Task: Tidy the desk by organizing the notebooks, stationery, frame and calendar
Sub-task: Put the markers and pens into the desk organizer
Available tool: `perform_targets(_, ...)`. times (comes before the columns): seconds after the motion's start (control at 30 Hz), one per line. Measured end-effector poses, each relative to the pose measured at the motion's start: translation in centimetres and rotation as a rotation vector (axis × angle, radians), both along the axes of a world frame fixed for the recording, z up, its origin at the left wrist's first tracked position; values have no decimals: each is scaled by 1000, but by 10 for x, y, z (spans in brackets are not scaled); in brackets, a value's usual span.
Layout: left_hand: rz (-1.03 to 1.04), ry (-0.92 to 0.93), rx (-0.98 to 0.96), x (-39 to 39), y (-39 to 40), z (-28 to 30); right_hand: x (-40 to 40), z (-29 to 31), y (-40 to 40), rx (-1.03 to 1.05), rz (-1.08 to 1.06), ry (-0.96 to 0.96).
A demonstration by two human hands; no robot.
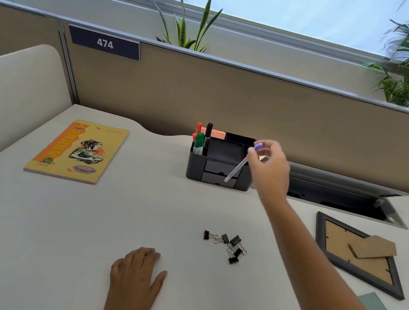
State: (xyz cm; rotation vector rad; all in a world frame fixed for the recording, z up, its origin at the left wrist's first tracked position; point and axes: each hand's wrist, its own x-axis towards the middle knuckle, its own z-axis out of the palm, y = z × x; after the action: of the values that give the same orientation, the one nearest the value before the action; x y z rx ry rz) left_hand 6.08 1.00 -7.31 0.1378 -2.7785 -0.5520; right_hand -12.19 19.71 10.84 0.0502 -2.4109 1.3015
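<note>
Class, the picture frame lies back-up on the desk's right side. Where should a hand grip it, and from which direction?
Grip the picture frame by its dark outer border at the near edge, coming from above and the right. It lies flat, back up, and its cardboard stand is loose-looking, so probably a poor handle.

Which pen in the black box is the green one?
The green marker stands lowest and nearest the camera in the organizer, in front of the orange marker and black marker.
</note>
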Motion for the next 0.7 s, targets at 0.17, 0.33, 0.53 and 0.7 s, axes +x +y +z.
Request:
perform_targets(0.17,-5,41,-7,-2,-1,-6,-40,10,20,24,-161,90)
perform_targets(0.33,-13,69,-9,-5,-1,-9,-60,-4,25,159,-165,38)
perform_targets(0.53,-3,69,-22,-9,-2,-7,-71,-18,30,215,-157,-50)
perform_targets(0.7,1,64,-30,-8,-3,-8,-59,-24,26,180,-141,-26)
